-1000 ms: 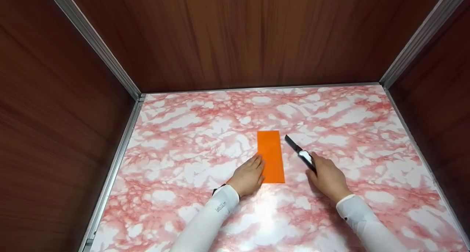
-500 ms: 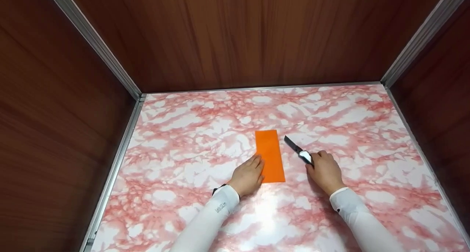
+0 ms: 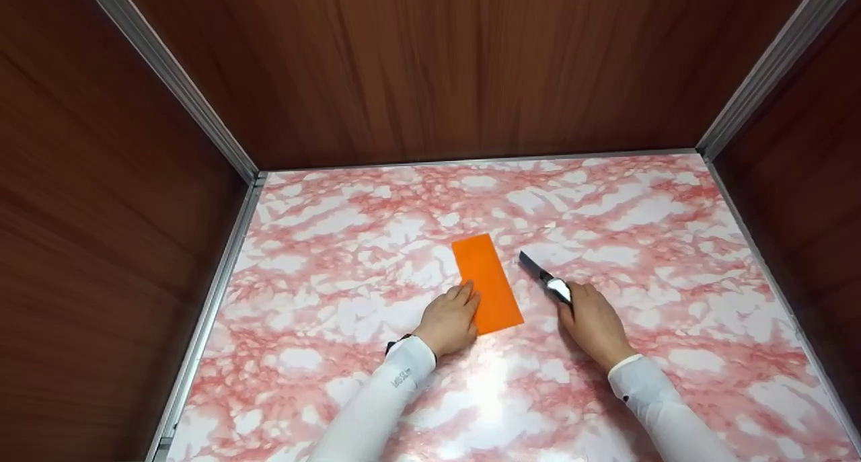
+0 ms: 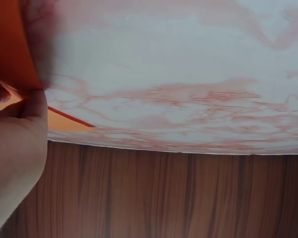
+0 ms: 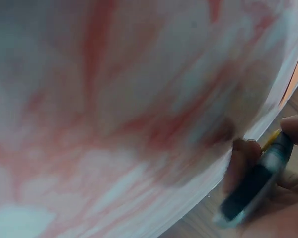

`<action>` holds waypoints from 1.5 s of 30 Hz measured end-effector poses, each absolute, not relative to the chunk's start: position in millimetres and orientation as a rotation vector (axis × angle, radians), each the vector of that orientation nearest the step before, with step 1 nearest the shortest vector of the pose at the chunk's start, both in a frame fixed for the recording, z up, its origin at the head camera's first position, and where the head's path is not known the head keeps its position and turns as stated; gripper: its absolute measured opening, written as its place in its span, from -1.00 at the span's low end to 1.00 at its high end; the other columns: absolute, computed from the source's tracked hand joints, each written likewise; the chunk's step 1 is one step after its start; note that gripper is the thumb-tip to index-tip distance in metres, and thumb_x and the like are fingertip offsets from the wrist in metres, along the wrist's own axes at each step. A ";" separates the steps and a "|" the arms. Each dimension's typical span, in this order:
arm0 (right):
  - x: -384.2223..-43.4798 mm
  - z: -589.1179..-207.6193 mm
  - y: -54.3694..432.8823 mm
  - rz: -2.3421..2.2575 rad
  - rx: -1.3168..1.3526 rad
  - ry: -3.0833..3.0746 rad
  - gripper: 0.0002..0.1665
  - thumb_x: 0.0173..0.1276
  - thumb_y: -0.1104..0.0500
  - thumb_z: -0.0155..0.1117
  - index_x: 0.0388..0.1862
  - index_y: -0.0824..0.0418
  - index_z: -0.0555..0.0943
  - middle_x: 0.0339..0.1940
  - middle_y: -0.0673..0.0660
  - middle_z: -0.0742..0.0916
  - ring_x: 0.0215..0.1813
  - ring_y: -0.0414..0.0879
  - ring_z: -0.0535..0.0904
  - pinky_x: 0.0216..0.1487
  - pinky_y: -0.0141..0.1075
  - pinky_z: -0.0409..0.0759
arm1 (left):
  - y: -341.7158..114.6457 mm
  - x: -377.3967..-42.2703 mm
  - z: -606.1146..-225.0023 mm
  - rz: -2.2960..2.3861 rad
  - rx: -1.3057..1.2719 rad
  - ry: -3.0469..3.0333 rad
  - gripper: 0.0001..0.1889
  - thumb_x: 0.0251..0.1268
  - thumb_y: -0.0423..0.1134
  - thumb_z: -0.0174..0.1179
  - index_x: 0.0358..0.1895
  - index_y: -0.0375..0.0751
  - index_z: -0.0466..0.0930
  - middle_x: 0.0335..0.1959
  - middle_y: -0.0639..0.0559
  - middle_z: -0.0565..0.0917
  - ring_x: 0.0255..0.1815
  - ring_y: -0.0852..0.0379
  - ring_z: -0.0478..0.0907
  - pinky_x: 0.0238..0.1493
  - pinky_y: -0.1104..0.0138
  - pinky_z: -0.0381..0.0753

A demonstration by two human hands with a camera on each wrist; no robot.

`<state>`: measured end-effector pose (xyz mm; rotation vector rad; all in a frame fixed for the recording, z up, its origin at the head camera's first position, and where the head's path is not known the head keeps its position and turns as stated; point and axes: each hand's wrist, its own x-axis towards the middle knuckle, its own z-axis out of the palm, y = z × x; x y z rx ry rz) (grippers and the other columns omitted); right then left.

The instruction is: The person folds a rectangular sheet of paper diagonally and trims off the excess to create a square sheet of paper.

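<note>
Left hand [image 3: 448, 321] pinches orange paper [image 3: 487, 267], hiding one edge
Right hand [image 3: 594, 323] grips utility knife [image 3: 553, 284], handle partly covered; tabletop [image 3: 536, 307] between

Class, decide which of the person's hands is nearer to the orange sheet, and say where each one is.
Left. The left hand touches the orange sheet at its left edge; the right hand is apart from it, to the right, holding a knife-like tool.

The flat rectangular sheet [image 3: 494, 284] is plain bright orange. My slim, dark-bladed knife [image 3: 546, 278] shows a white patch on its black body. Pink-red and white marbling covers the smooth flat worktop [image 3: 323, 247], streaked reddish-brown woodgrain the upright panels [image 3: 430, 65]. My long fabric sleeves [image 3: 380, 408] are white, the left with dark lettering.
</note>
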<state>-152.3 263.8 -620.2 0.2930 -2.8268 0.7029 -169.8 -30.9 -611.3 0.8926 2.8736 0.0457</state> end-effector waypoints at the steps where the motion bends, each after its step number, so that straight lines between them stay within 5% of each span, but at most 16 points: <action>1: -151.2 -620.7 263.7 0.699 0.290 -2.820 -0.49 0.28 0.22 0.30 0.14 0.45 0.48 -0.24 0.31 0.59 -0.24 0.22 0.54 -0.19 0.10 0.48 | -31.2 -170.1 -610.6 0.043 0.890 2.872 -0.39 0.38 -0.04 -0.04 0.47 -0.14 0.25 0.51 -0.13 0.14 0.47 -0.04 0.10 0.36 0.17 0.20; 8: -145.6 -621.1 264.0 0.639 0.296 -2.854 -0.38 0.35 0.04 0.30 0.26 0.39 0.46 -0.29 0.23 0.54 -0.37 0.07 0.46 -0.35 -0.02 0.46 | -34.1 -170.5 -610.6 0.032 0.833 2.838 -0.23 0.33 0.23 -0.02 0.52 -0.09 0.15 0.54 -0.12 0.07 0.45 -0.05 0.07 0.35 0.11 0.13; 16: -135.9 -622.1 264.5 0.609 0.455 -2.857 -0.41 0.35 0.02 0.31 0.25 0.32 0.50 -0.27 0.14 0.56 -0.34 -0.02 0.43 -0.28 -0.10 0.45 | -32.4 -170.3 -614.7 0.032 0.823 2.885 -0.09 0.21 0.48 -0.05 0.52 -0.01 0.17 0.51 -0.13 0.13 0.43 -0.09 0.10 0.34 0.06 0.14; 21: -131.6 -621.9 264.4 0.624 0.483 -2.848 -0.43 0.34 0.04 0.33 0.24 0.29 0.52 -0.27 0.11 0.55 -0.32 -0.03 0.44 -0.26 -0.11 0.47 | -30.3 -170.2 -616.4 0.009 0.833 2.907 -0.14 0.21 0.50 -0.08 0.51 0.13 0.17 0.50 -0.14 0.16 0.40 -0.10 0.14 0.35 0.05 0.12; 28: -129.1 -617.6 265.2 0.625 0.488 -2.874 -0.44 0.34 0.02 0.32 0.24 0.26 0.53 -0.27 0.09 0.55 -0.29 -0.02 0.46 -0.25 -0.10 0.47 | -30.9 -174.1 -619.9 0.096 0.909 2.867 -0.13 0.25 0.45 -0.06 0.51 -0.01 0.18 0.53 -0.15 0.08 0.54 -0.05 -0.09 0.48 0.16 -0.15; 36: -130.3 -611.4 265.2 0.631 0.474 -2.913 -0.44 0.37 -0.03 0.29 0.25 0.23 0.52 -0.26 0.07 0.56 -0.30 -0.04 0.43 -0.26 -0.13 0.43 | -30.8 -177.2 -627.0 0.128 0.899 2.851 -0.04 0.22 0.50 -0.12 0.55 -0.04 0.04 0.56 -0.09 -0.02 0.56 0.03 -0.19 0.47 0.24 -0.12; 45: -130.9 -610.6 264.2 0.626 0.485 -2.924 -0.43 0.38 -0.03 0.28 0.26 0.23 0.52 -0.26 0.07 0.57 -0.31 -0.05 0.44 -0.28 -0.12 0.43 | -24.2 -176.6 -625.9 0.114 0.858 2.878 -0.10 0.27 0.46 -0.13 0.54 -0.03 0.10 0.55 -0.10 0.03 0.55 0.01 -0.12 0.47 0.24 -0.12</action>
